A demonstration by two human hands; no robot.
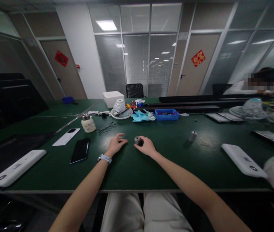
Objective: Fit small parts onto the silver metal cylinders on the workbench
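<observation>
A small silver metal cylinder stands on the green table in front of me, and its exact kind is unclear. My right hand has thumb and fingers around it from the right side. To the left of the cylinder, my left hand is open and holds nothing, its fingers pointing right with a gap before the metal. A watch is on my left wrist. Farther right, a second metal cylinder of similar look stands alone on the tabletop.
Fan parts, light-blue fan blades and a blue tray lie at the back. Glasses, a jar and two phones are left. White power strips flank both sides. A person sits far right.
</observation>
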